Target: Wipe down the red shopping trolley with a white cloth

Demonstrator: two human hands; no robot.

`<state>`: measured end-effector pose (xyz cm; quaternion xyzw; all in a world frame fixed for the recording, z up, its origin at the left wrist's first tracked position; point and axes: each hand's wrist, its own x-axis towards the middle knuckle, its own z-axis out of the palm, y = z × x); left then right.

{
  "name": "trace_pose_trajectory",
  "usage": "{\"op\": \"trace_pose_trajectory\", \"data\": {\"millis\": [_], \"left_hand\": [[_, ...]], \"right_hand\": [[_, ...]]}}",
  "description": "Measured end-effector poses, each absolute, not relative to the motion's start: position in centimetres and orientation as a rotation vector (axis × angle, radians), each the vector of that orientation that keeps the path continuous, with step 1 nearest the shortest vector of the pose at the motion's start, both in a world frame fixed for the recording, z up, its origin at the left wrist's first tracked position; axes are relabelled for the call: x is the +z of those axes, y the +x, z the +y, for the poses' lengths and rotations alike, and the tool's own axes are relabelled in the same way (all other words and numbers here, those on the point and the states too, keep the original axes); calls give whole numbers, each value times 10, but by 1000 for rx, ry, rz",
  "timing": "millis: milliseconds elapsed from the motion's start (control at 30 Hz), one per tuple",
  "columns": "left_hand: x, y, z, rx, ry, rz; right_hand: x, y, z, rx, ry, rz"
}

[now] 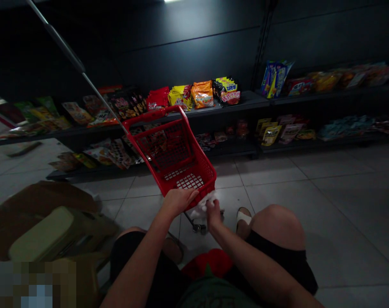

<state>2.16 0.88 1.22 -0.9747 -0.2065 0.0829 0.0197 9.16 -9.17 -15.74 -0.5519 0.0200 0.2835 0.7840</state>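
Observation:
A small red shopping cart (pixel 199 156) with mesh sides stands on the tiles in front of my knees, its handle towards the shelves. My left hand (pixel 180 199) lies on the near rim of its basket, the fingers closed over the edge. Just below that rim my right hand (pixel 214 209) grips a crumpled white cloth (pixel 199 211) and presses it against the cart's near end. Most of the right fingertips are hidden by the cloth and the dim light.
Shelves (pixel 246 102) with bagged snacks (pixel 202 95) run along the far side. A metal pole (pixel 64 47) slants down to the cart's handle. Left of me are a pale plastic stool (pixel 42 235) and brown cardboard (pixel 47 196). A red object (pixel 210 262) is between my legs.

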Motion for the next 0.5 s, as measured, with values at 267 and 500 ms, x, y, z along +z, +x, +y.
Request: {"op": "trace_pose_trajectory", "data": {"millis": [267, 500], "left_hand": [[15, 8, 2, 255, -3069, -573], [13, -17, 1, 286, -3109, -505]], "right_hand": [[-122, 97, -106, 472, -1116, 229], [-48, 183, -137, 28, -1549, -872]]}}
